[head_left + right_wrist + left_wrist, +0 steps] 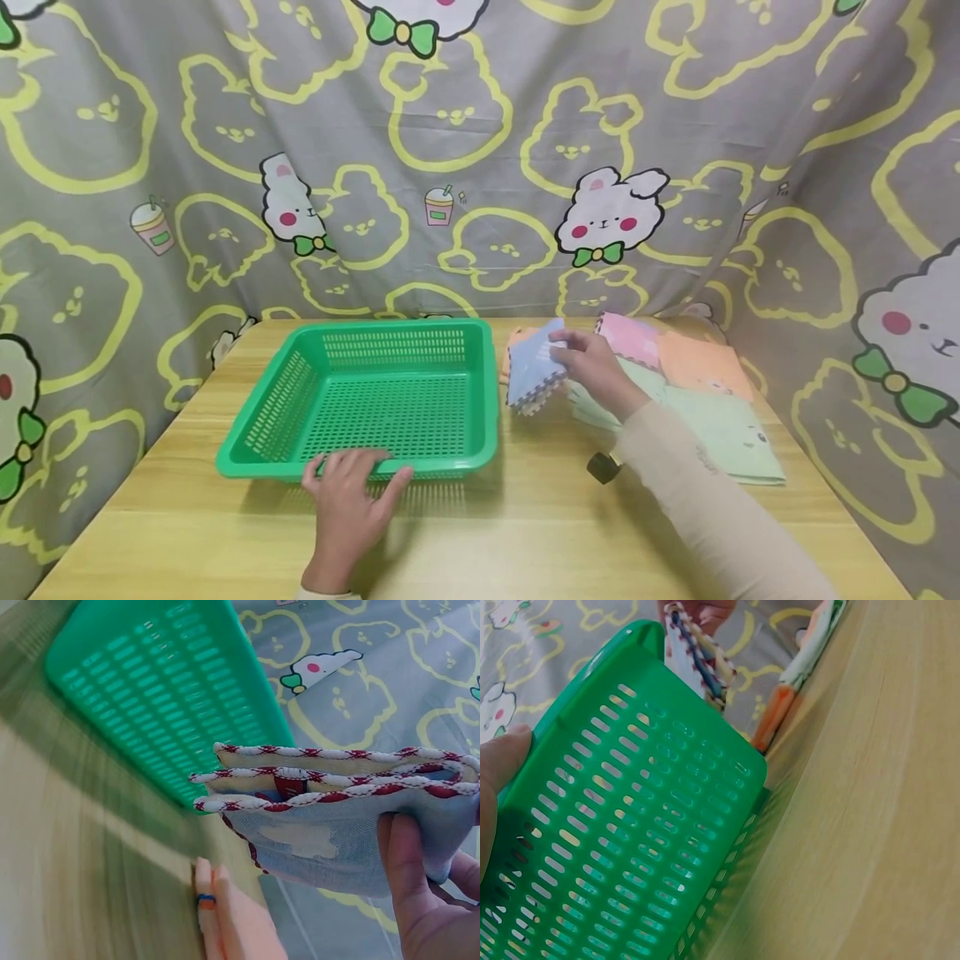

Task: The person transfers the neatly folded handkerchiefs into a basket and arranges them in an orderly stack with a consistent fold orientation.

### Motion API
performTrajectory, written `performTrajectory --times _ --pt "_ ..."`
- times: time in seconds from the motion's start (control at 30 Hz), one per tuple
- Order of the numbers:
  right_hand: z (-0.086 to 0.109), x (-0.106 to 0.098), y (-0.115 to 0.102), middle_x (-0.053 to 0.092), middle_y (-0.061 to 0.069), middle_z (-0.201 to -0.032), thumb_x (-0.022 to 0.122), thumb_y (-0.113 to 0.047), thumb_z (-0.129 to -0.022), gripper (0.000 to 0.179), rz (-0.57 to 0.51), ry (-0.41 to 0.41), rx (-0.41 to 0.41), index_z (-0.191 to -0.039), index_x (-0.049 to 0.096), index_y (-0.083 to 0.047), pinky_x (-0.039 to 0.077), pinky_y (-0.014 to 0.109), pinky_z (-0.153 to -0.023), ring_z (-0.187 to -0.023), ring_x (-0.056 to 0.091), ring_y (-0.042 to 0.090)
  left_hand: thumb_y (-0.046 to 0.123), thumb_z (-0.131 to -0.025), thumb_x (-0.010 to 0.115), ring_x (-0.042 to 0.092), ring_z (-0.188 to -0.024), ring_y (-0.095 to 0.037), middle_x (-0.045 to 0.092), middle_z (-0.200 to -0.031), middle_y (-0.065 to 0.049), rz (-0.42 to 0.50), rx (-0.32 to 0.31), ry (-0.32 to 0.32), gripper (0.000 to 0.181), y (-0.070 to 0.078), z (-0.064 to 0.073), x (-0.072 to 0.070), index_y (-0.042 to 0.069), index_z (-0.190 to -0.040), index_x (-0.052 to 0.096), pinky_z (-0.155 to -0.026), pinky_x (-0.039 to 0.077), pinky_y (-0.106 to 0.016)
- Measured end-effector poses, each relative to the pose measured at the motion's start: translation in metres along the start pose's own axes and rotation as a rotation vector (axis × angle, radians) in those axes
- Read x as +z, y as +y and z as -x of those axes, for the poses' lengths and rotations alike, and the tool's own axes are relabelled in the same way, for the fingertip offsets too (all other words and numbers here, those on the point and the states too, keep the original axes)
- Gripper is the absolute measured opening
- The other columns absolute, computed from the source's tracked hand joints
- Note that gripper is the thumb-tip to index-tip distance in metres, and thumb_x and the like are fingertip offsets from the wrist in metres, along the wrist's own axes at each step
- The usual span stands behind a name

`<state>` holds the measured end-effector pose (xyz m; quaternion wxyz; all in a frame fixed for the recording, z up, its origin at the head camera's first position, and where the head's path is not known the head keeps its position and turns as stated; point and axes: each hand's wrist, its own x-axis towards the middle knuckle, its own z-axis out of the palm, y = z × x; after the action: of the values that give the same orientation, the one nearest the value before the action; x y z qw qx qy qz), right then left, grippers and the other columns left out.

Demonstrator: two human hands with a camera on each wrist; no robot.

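Note:
My left hand (348,500) grips the near rim of a green plastic basket (489,400), with its fingers over the edge. In the left wrist view the thumb (506,757) lies at the rim, on the outside of the slotted wall. To the right of the basket, my right hand (600,371) pinches a folded light blue towel (534,358) and holds it raised. The right wrist view shows the towel's layered edges (352,791) bound with white and dark red stitching, the fingers and thumb on its side.
Folded towels lie on the wooden table (480,550) at the right: pink (628,337), orange (705,364) and pale green (723,433). Another orange towel (514,340) is partly hidden behind the blue one. A small black object (602,467) shows by the right wrist. A patterned curtain (480,275) borders the table.

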<state>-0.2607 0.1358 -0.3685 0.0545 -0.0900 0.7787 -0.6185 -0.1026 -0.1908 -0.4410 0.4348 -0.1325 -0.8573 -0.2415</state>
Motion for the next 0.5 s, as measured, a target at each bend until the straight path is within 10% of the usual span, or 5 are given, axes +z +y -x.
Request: performTrajectory --times 0.5 --pt "-0.003 0.005 -0.013 0.054 0.013 -0.111 0.059 -0.009 -0.094 0.036 -0.127 0.001 -0.005 -0.126 0.053 0.006 0.051 0.023 -0.076 -0.085 0.058 0.014 0.062 -0.092 0.052 0.053 -0.081 -0.03 0.069 -0.081 -0.008 0.006 0.002 0.013 0.058 0.0 0.0 0.0 0.006 -0.083 0.068 -0.09 0.015 -0.066"
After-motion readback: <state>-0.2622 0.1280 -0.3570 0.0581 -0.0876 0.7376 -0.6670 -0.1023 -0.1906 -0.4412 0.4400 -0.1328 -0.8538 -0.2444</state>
